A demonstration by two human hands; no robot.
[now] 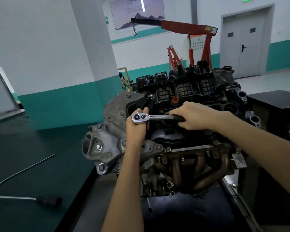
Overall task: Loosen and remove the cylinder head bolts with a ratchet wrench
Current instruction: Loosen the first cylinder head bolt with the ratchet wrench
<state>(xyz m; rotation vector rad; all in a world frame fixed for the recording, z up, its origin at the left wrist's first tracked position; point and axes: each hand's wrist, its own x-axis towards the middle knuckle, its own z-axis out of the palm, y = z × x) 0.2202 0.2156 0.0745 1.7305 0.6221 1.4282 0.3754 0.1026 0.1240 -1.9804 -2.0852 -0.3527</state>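
Observation:
A chrome ratchet wrench (155,117) lies level over the left end of the black cylinder head cover (187,92) of the engine. My left hand (137,127) grips under the ratchet's round head, fingers curled around what hangs below it. My right hand (193,117) grips the wrench's black handle. The bolt and socket under the head are hidden by my left hand. Other bolts (161,111) show along the cover's edge.
The engine sits on a stand with rusty exhaust manifold pipes (199,169) facing me. A bent metal rod with a dark grip (23,185) lies on the green bench at left. A red engine crane (189,41) stands behind. A black cabinet (278,108) is at right.

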